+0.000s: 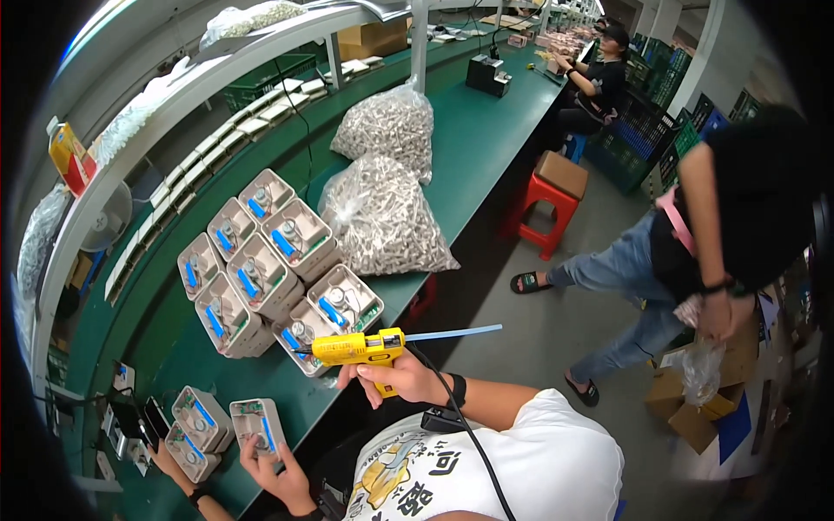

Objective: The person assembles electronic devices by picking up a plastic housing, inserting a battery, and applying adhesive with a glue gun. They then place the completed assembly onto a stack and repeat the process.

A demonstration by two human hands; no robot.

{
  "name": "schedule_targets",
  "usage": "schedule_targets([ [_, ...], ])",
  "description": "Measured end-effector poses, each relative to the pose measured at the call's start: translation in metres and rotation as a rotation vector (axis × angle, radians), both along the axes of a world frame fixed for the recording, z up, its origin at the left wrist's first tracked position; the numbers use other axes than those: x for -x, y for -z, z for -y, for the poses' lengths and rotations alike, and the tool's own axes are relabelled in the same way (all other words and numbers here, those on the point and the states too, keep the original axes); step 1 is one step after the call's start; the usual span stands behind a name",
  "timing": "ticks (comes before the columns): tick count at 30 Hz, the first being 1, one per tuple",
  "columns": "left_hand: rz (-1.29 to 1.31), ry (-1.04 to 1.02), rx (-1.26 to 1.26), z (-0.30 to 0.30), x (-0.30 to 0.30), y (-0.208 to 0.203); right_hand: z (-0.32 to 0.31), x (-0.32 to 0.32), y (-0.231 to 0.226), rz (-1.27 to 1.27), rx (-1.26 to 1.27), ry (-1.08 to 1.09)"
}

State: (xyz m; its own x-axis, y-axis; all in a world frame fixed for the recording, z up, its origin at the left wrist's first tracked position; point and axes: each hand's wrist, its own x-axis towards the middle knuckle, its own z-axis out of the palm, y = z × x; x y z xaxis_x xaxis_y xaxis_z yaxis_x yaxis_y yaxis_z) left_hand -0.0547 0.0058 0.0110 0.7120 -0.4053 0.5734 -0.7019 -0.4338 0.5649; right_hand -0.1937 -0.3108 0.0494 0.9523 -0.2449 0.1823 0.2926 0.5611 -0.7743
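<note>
My right hand (401, 379) is wrapped round the handle of a yellow hot glue gun (358, 349). Its nozzle points left, and a long pale blue glue stick (453, 333) sticks out of the back. A black cord hangs from the gun over my forearm. Lower left, my left hand (276, 476) grips the near end of a beige plastic housing (252, 415), which stands open side up on the green bench. Inside that housing are a blue strip-like part and a green board; my fingers cover part of it.
Several similar open housings (261, 282) with blue parts stand grouped ahead. Clear bags of small white parts (387, 217) lie beyond. At left, a co-worker's hand (165, 458) is beside two housings (200, 421). A red stool (543, 204) and a walking person (695, 226) are at right.
</note>
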Motion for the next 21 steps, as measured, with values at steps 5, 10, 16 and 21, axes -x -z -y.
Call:
schedule_targets([
  [5,0.063,-0.035,-0.136,0.008,0.018,0.033,-0.013,-0.004,0.004,0.035,0.013,-0.046],
  [10,0.055,-0.237,-0.268,0.031,0.038,0.023,-0.024,-0.003,0.010,0.059,0.031,-0.044],
  [16,0.197,-0.165,-0.385,0.031,0.028,-0.009,-0.023,0.002,0.011,0.052,0.050,-0.028],
  [21,0.105,-0.250,-0.424,0.023,0.001,-0.008,-0.021,0.006,0.005,-0.011,0.063,-0.044],
])
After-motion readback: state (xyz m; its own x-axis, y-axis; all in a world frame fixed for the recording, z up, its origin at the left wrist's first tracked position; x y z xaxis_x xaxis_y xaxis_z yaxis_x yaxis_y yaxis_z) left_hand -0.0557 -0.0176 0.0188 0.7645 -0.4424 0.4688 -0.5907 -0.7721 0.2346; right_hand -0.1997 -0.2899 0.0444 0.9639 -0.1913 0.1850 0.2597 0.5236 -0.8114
